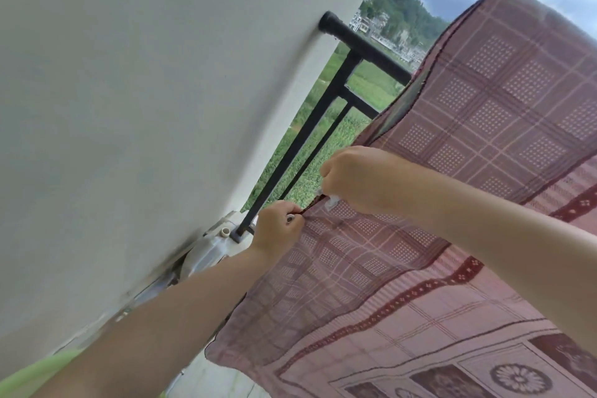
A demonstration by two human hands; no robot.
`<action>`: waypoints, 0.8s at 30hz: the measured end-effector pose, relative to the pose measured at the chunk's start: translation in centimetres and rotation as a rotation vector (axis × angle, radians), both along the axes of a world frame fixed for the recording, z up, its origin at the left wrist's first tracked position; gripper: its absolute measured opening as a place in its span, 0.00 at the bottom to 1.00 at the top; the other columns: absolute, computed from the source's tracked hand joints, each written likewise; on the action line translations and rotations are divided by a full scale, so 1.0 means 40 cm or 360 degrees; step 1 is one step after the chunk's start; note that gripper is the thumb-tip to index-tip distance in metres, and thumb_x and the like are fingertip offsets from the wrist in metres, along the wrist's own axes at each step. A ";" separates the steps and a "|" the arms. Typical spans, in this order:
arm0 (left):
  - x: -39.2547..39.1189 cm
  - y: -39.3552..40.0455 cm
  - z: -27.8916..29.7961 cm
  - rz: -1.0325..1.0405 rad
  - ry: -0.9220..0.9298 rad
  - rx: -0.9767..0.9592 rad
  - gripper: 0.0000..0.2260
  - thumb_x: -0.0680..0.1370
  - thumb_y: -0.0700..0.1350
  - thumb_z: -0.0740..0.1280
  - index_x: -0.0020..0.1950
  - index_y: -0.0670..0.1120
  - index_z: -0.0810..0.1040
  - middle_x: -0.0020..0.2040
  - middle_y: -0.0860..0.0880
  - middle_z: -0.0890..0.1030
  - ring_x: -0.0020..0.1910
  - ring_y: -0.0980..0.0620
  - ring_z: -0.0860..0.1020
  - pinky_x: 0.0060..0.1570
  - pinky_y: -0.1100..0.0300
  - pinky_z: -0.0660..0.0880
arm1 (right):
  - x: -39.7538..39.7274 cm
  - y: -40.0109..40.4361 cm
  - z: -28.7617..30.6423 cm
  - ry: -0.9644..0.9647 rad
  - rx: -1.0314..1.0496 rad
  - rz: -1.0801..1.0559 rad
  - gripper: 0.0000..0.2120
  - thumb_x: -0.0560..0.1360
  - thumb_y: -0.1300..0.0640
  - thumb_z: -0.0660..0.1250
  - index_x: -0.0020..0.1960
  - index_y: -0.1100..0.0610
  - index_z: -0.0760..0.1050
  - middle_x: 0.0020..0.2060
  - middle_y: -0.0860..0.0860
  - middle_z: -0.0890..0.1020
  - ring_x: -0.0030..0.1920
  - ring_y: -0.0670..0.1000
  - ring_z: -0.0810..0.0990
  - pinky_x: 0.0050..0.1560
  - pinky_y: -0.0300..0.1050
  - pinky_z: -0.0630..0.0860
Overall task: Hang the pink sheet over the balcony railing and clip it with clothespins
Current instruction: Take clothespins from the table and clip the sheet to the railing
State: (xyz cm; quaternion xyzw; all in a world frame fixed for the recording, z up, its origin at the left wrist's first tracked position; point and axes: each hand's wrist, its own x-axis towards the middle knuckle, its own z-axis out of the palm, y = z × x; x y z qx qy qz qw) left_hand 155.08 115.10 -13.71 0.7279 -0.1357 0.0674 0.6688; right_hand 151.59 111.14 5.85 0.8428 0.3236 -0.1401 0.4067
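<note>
The pink checked sheet (468,126) hangs draped over the black balcony railing (365,48) and falls toward me across the right and lower part of the view. My left hand (279,229) pinches the sheet's left edge low down. Just above it, my right hand (358,179) grips a pale clothespin (331,202) that sits on the same edge. The two hands are close together, almost touching. The clothespin is mostly hidden by my fingers.
A white wall (145,107) fills the left side, and the railing's top bar ends in it. Black railing bars (310,139) stand bare left of the sheet. A white pipe fitting (223,233) sits at the railing's foot. Green fields lie beyond.
</note>
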 end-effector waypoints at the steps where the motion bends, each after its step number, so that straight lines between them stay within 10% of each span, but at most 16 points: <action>1: -0.001 -0.001 0.001 0.0000 0.0009 0.0005 0.08 0.70 0.37 0.61 0.36 0.36 0.78 0.28 0.53 0.70 0.30 0.59 0.67 0.31 0.66 0.62 | 0.006 0.015 -0.003 0.0040 -0.0105 0.0068 0.10 0.75 0.68 0.55 0.48 0.61 0.74 0.31 0.49 0.65 0.42 0.50 0.72 0.50 0.39 0.74; 11: 0.004 -0.002 -0.017 -0.0024 0.0021 0.0039 0.07 0.73 0.37 0.63 0.39 0.36 0.80 0.34 0.41 0.78 0.34 0.47 0.73 0.34 0.54 0.70 | 0.069 0.091 -0.022 0.0101 -0.0421 -0.0066 0.14 0.77 0.65 0.55 0.59 0.60 0.74 0.57 0.53 0.78 0.57 0.51 0.76 0.56 0.40 0.71; 19: 0.016 -0.013 -0.016 -0.0071 0.0128 0.0011 0.07 0.73 0.37 0.62 0.35 0.41 0.75 0.33 0.47 0.73 0.34 0.50 0.70 0.32 0.62 0.65 | 0.129 0.095 -0.014 0.0037 -0.0163 -0.0526 0.09 0.72 0.62 0.63 0.51 0.60 0.77 0.43 0.54 0.80 0.43 0.56 0.78 0.49 0.47 0.76; 24: 0.010 -0.011 -0.015 -0.0104 0.0240 -0.0127 0.08 0.73 0.36 0.61 0.35 0.39 0.76 0.29 0.51 0.71 0.31 0.53 0.67 0.31 0.61 0.64 | 0.114 0.094 0.006 0.0108 -0.0082 -0.0524 0.12 0.74 0.64 0.61 0.56 0.61 0.75 0.55 0.57 0.79 0.53 0.57 0.78 0.53 0.44 0.77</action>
